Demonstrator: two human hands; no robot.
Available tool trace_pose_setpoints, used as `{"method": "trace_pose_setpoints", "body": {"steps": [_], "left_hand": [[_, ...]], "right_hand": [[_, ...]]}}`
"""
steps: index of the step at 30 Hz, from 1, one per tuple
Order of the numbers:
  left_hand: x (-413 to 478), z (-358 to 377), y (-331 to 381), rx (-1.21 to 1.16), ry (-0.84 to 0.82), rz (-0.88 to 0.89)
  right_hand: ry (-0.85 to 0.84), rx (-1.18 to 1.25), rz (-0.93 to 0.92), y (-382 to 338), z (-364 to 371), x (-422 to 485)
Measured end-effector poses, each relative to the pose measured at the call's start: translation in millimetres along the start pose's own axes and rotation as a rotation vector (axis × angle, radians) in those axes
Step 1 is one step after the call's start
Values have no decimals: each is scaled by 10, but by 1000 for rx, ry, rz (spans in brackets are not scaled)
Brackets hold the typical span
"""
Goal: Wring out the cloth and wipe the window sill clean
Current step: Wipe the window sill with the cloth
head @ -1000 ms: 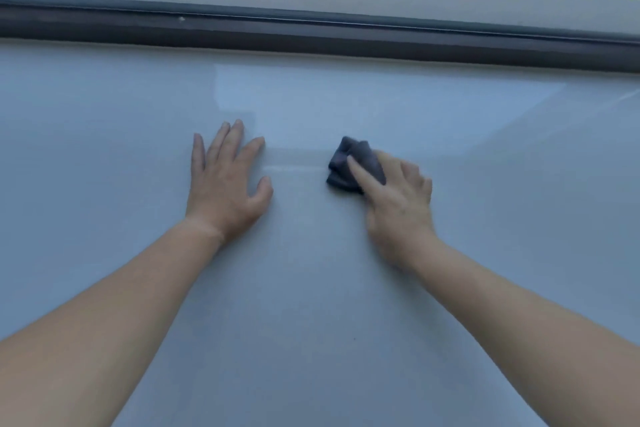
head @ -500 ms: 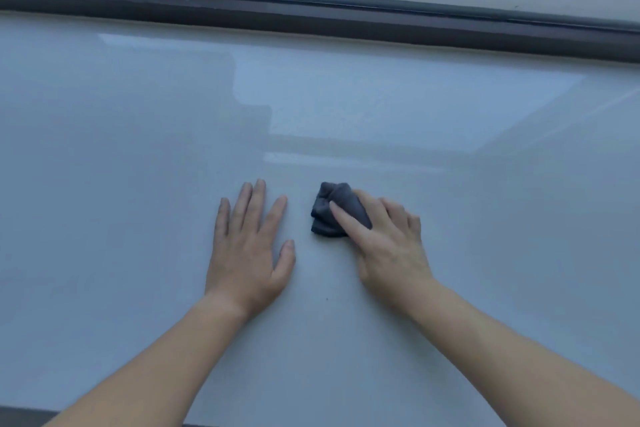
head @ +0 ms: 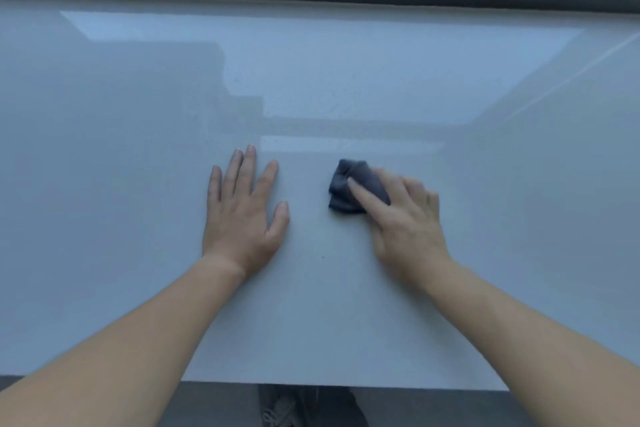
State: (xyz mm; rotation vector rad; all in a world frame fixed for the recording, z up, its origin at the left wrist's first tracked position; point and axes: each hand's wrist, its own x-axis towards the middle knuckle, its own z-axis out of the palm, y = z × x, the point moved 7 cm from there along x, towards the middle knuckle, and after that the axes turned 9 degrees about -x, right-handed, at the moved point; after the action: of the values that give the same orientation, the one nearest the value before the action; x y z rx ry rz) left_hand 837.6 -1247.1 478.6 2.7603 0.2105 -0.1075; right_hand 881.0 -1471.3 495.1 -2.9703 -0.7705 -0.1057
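The glossy window sill [head: 138,156] fills my view. My left hand [head: 242,218] lies flat, fingers straight, at 9 o'clock of the cloth [head: 346,185]. My right hand [head: 407,224] curls its fingers over that small dark cloth, mid-sill, from 4 o'clock. I judge it soft, light, limp: hold the bunched middle.

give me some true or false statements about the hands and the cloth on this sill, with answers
1. The left hand lies flat on the sill, holding nothing. True.
2. The cloth is spread out flat. False: it is bunched up under the right hand.
3. The cloth is white. False: it is dark grey.
4. The right hand holds the cloth down on the sill. True.
5. The left hand touches the cloth. False: bare sill shows between them.
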Motion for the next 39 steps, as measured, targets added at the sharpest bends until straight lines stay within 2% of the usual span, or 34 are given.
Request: {"method": "trace_pose_setpoints", "body": {"steps": [3, 4, 6, 8, 10, 12, 15, 16, 18, 21, 23, 25, 28, 29, 31, 33, 35, 37, 39], "left_hand": [[-2, 4, 4, 4, -5, -6], [0, 12, 10, 10, -11, -5], [-1, 16, 13, 17, -38, -1], [21, 1, -1, -16, -71, -7], [26, -36, -16, -92, -99, -16], [-30, -93, -19, -134, -89, -10], [-337, -138, 35, -124, -33, 24], [-500, -115, 62, -129, -33, 41], [-840, -25, 101, -133, -66, 77], [-1148, 101, 66, -85, -119, 108], [-1189, 152, 34, -17, -132, 117], [-1176, 165, 33, 30, -126, 110], [-1167, 180, 52, 46, -137, 100], [-1168, 182, 54, 39, -141, 98], [-1166, 184, 53, 33, -143, 94], [-1167, 180, 50, 33, -144, 89], [-1174, 175, 49, 33, -155, 86], [-1174, 162, 48, 17, -171, 82], [-1168, 141, 68, -9, -173, 77]], "right_hand": [[19, 68, 364, 233, -22, 65], [34, 81, 411, 149, -35, -19], [36, 86, 314, -226, -59, -321], [20, 67, 82, -618, -75, -716], [-19, 39, -57, -675, -68, -948], [-18, 2, 18, -416, -63, -916], [12, 15, 377, 0, -87, -798], [27, 29, 442, -4, -89, -814], [48, 39, 392, -260, -95, -965], [9, 32, 54, -826, -83, -1419], [-30, 24, -88, -845, -88, -1560], [-22, 0, -1, -568, -90, -1474], [17, 59, 426, -162, -122, -1348], [31, 70, 494, -211, -124, -1387], [50, 78, 407, -563, -140, -1547], [34, 75, 166, -968, -142, -1799], [12, 69, 15, -1037, -152, -1966], [16, 45, 36, -759, -150, -1936], [38, 35, 241, -302, -152, -1868]]}}
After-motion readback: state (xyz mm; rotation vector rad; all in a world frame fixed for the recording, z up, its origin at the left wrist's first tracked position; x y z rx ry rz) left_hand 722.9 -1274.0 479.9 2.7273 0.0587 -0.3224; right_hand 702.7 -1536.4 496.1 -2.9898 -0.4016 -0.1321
